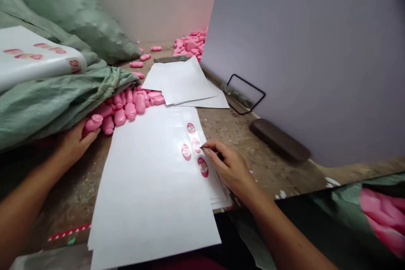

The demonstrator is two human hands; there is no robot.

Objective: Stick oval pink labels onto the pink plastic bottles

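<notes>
My left hand (pixel 77 139) is at the left, its fingers closed round a pink bottle-shaped piece (pixel 93 123) beside the pile of similar pink pieces (pixel 130 110). On the white sheets (pixel 152 185) in the middle, several oval red-and-white stickers (pixel 186 152) show near the right edge. My right hand (pixel 226 164) is over that edge, thumb and forefinger pinched on a thin dark pointed tool (pixel 201 147). The tool's tip touches or nearly touches one oval sticker (pixel 196 145); which of the two, I cannot tell.
Green sacks (pixel 60 97) fill the left, one bearing a sticker sheet (pixel 38 57). More white sheets (pixel 186 82) lie behind, near another pink heap (pixel 191 44). A dark case (pixel 280 140) and black wire frame (pixel 247 93) stand by the grey panel (pixel 300 50).
</notes>
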